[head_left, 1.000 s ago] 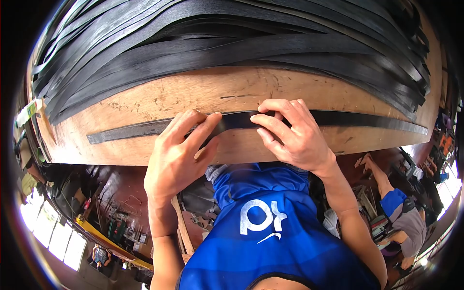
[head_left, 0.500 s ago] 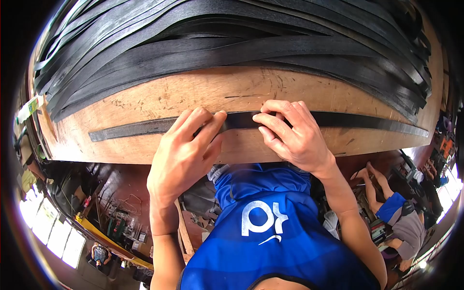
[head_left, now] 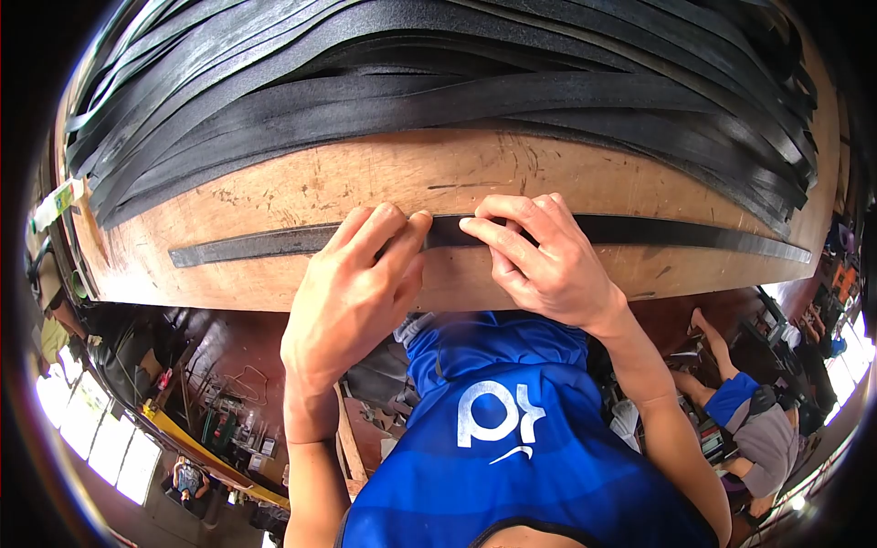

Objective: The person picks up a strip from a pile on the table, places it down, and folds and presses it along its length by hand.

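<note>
One long black strip [head_left: 676, 231] lies lengthwise along the near part of the wooden board [head_left: 365, 173]. Near its middle, my left hand [head_left: 358, 274] has its fingers bent and pressed together on the strip. My right hand [head_left: 539, 260] pinches the strip a little to the right, thumb partly hidden under the fingers. A short stretch of strip shows between the two hands. Beyond it, a thick pile of similar black strips [head_left: 365, 100] covers the far part of the board.
A pale bottle-like object [head_left: 57, 205] is at the board's left edge. Another person [head_left: 763, 438] is at the lower right, away from the board, and one more [head_left: 189, 479] is far off at the lower left. Tools and clutter [head_left: 228, 429] lie below the board.
My right hand has shifted slightly left, closer to my left hand. My left hand has moved a little to the right. The person at the lower right has moved their legs.
</note>
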